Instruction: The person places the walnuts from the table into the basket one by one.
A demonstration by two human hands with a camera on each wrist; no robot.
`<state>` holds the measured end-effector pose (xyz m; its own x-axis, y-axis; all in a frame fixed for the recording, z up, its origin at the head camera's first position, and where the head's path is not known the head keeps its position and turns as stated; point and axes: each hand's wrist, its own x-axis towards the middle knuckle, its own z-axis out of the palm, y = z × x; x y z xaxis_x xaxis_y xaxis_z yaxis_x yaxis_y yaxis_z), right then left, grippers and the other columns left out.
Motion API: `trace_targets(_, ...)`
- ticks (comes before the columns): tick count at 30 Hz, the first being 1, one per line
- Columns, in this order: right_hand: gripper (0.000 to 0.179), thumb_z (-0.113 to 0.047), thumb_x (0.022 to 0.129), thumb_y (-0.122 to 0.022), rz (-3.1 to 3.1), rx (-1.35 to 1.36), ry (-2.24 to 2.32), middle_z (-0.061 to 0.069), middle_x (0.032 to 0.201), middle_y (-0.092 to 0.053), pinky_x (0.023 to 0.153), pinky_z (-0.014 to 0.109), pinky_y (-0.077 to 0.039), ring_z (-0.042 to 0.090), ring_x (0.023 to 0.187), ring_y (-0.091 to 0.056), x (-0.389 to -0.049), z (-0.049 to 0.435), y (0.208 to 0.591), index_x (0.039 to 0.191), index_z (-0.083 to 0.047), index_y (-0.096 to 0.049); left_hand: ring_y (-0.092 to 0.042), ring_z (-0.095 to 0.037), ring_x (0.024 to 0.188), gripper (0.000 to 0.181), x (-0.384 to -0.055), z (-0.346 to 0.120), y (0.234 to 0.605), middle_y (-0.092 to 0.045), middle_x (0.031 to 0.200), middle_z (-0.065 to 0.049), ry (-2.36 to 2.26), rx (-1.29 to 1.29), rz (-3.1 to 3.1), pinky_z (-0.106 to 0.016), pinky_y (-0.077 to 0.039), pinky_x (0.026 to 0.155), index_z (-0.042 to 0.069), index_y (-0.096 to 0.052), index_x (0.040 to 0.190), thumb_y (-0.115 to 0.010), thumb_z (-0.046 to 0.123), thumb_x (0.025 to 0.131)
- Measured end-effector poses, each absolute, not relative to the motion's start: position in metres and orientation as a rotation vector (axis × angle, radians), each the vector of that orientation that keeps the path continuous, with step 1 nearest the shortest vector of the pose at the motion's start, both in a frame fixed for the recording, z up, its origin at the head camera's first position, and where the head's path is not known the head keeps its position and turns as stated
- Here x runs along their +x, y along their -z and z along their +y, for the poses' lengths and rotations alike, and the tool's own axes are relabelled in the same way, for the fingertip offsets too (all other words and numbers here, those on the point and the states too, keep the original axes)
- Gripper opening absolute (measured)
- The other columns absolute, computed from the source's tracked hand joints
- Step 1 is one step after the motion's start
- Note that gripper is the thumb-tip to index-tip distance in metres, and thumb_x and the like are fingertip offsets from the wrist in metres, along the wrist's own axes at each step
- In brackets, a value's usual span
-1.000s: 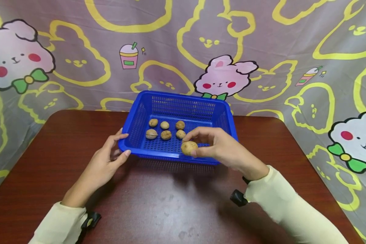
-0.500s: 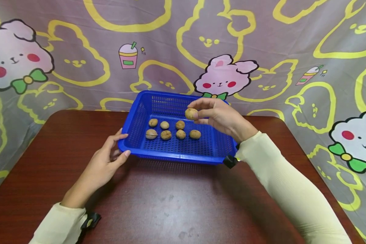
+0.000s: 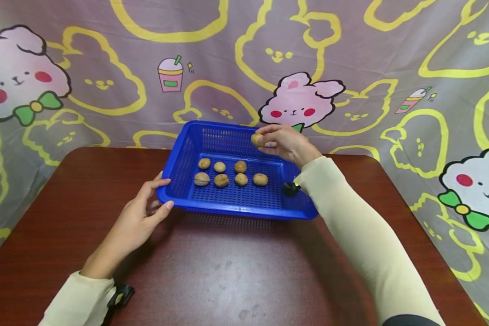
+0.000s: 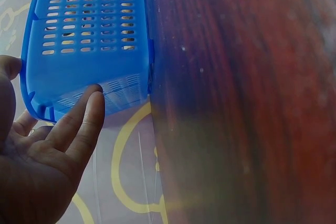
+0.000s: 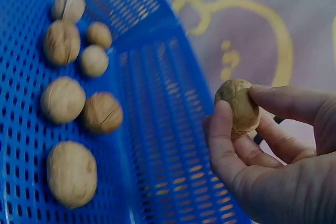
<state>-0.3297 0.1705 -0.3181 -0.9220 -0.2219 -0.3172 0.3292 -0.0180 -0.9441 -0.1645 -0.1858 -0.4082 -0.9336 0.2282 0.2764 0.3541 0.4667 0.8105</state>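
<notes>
A blue plastic basket with slotted walls stands on the table. Several walnuts lie on its floor in two rows, mostly toward the left. My left hand holds the basket's front left corner, with thumb and fingers either side of it; in the left wrist view its fingers lie against the outer wall. Over the back right part of the basket, my right hand pinches one walnut between thumb and fingertips, raised near the height of the back rim.
The dark reddish-brown table extends in front and to both sides. Close behind the basket hangs a curtain with cartoon animals. A black wrist device hangs below the right sleeve, over the basket's right part.
My right hand has carried the walnut from the basket's front rim up and away to the back, uncovering a walnut at the front row's right end. The left hand has stayed put.
</notes>
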Motion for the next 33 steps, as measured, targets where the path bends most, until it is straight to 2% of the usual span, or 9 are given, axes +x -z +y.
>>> trace_targets(4, 0.02, 0.01, 0.101, -0.054, 1.897, 0.224, 1.937, 0.001, 0.086, -0.07, 0.08, 0.03, -0.063, 0.013, 0.065, -0.061, -0.338, 0.17, 0.328, 0.102, -0.006, -0.067, -0.07, -0.044, 0.118, 0.05, -0.165, -0.185, 0.407, -0.03, 0.17, -0.023, 1.474, -0.519, -2.571, -0.003, -0.049, 0.086, 0.005, -0.045, 0.15, -0.065, 0.007, 0.104)
trace_targets(10, 0.019, 0.011, 0.1, -0.054, 1.95, 0.358, 1.787, 0.003, 0.087, -0.066, 0.073, 0.026, -0.062, 0.015, 0.076, -0.063, -0.344, 0.172, 0.34, 0.106, -0.004, -0.063, -0.07, -0.044, 0.115, 0.05, -0.165, -0.185, 0.405, -0.031, 0.17, -0.022, 1.481, -0.52, -2.56, -0.002, -0.05, 0.085, 0.004, -0.046, 0.149, -0.065, 0.006, 0.103)
trace_targets(17, 0.022, 0.017, 0.093, -0.056, 2.099, 0.37, 1.57, 0.003, 0.084, -0.063, 0.085, 0.031, -0.062, 0.018, 0.08, -0.061, -0.347, 0.168, 0.352, 0.104, 0.0, -0.064, -0.069, -0.045, 0.119, 0.051, -0.163, -0.186, 0.406, -0.029, 0.17, -0.022, 1.486, -0.507, -2.578, -0.001, -0.047, 0.088, 0.006, -0.045, 0.15, -0.065, 0.008, 0.104)
trace_targets(21, 0.023, 0.018, 0.091, -0.058, 2.189, 0.366, 1.456, 0.004, 0.086, -0.061, 0.093, 0.034, -0.061, 0.019, 0.086, -0.061, -0.345, 0.164, 0.357, 0.106, 0.001, -0.064, -0.07, -0.044, 0.12, 0.051, -0.163, -0.186, 0.407, -0.029, 0.17, -0.021, 1.475, -0.499, -2.591, -0.006, -0.051, 0.09, 0.006, -0.045, 0.151, -0.065, 0.009, 0.104)
trace_targets(24, 0.025, 0.017, 0.09, -0.06, 2.243, 0.355, 1.385, 0.003, 0.087, -0.06, 0.092, 0.035, -0.06, 0.018, 0.085, -0.059, -0.343, 0.16, 0.361, 0.11, 0.002, -0.065, -0.07, -0.043, 0.119, 0.051, -0.163, -0.186, 0.407, -0.03, 0.17, -0.021, 1.472, -0.494, -2.6, -0.012, -0.054, 0.091, 0.007, -0.045, 0.151, -0.065, 0.01, 0.104)
trace_targets(30, 0.025, 0.013, 0.09, -0.062, 2.301, 0.349, 1.313, 0.001, 0.086, -0.064, 0.106, 0.043, -0.056, 0.019, 0.085, -0.058, -0.34, 0.159, 0.364, 0.112, 0.001, -0.068, -0.071, -0.041, 0.117, 0.05, -0.164, -0.185, 0.408, -0.03, 0.17, -0.022, 1.482, -0.514, -2.578, -0.005, -0.05, 0.087, 0.006, -0.046, 0.15, -0.065, 0.008, 0.104)
trace_targets(33, 0.022, 0.013, 0.09, -0.061, 2.306, 0.343, 1.32, 0.001, 0.081, -0.063, 0.105, 0.044, -0.055, 0.018, 0.081, -0.057, -0.34, 0.159, 0.366, 0.107, 0.001, -0.067, -0.071, -0.042, 0.118, 0.05, -0.164, -0.185, 0.408, -0.03, 0.17, -0.022, 1.478, -0.514, -2.581, -0.006, -0.051, 0.087, 0.006, -0.046, 0.15, -0.065, 0.008, 0.104)
